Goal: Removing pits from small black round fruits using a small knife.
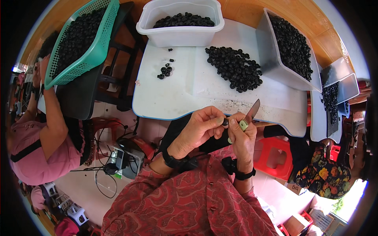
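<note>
Above my lap, at the table's near edge, both hands meet. My left hand (201,126) pinches a small round black part (225,122), seemingly rubber or plastic, between thumb and fingers. Wrapped round the pale green handle (243,125) of a knife is my right hand (243,138). Its blade (252,111) points up and away to the right, and my right fingers are close beside the black part. A heap of similar black parts (234,69) lies on the white table (167,96) beyond my hands. Farther left sits a small group of parts (164,72).
A white tub (181,38) and a translucent bin (271,53), both holding black parts, stand at the back and right. Another person (45,151) sits left, by a green basket (84,67). Dark crumbs (240,105) dot the table's front. A red stool (273,157) is at right.
</note>
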The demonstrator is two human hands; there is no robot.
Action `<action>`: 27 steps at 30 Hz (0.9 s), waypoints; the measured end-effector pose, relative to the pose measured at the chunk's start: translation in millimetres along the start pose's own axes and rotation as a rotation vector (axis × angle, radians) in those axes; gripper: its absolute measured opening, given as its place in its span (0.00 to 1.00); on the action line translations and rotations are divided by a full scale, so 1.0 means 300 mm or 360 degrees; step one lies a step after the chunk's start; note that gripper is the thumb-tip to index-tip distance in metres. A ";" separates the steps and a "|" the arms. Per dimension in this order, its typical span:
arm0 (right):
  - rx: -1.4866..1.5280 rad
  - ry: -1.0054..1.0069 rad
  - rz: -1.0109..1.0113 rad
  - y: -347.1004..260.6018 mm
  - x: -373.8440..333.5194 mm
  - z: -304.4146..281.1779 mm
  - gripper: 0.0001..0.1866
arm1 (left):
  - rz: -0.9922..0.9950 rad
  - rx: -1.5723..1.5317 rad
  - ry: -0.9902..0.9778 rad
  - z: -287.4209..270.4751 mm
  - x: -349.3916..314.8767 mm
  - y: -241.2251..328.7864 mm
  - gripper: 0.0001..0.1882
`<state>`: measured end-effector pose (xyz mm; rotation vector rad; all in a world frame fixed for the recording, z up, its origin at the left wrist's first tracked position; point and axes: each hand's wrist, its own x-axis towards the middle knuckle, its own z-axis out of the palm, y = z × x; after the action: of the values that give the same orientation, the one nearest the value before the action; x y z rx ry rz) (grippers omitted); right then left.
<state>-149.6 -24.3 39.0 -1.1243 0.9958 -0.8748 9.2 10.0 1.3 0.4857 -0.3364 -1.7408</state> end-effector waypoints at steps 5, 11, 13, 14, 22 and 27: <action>-0.0065 0.0128 -0.0087 -0.021 -0.014 0.055 0.04 | -0.0023 -0.0178 0.0039 -0.006 0.012 -0.004 0.06; -0.0008 0.0137 -0.0093 -0.006 -0.005 0.050 0.04 | -0.0013 -0.0039 -0.0019 -0.027 0.012 -0.005 0.06; 0.0029 0.0116 -0.0078 0.005 -0.003 0.036 0.04 | -0.0034 -0.0009 0.0026 -0.022 0.012 -0.002 0.06; 0.0048 0.0105 -0.0070 0.013 -0.002 0.031 0.05 | -0.0041 -0.0015 0.0020 -0.023 0.012 -0.003 0.07; 0.0081 0.0191 0.0055 0.035 0.003 0.047 0.09 | -0.0130 0.0046 0.0039 -0.024 0.012 0.026 0.06; 0.0055 0.0225 0.0102 0.057 -0.002 0.037 0.09 | -0.0001 0.0135 0.0324 -0.020 0.068 0.113 0.06</action>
<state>-138.2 -16.7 24.0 -1.0068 1.1225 -0.9259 37.5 -17.2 9.4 0.7182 -0.2653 -1.6656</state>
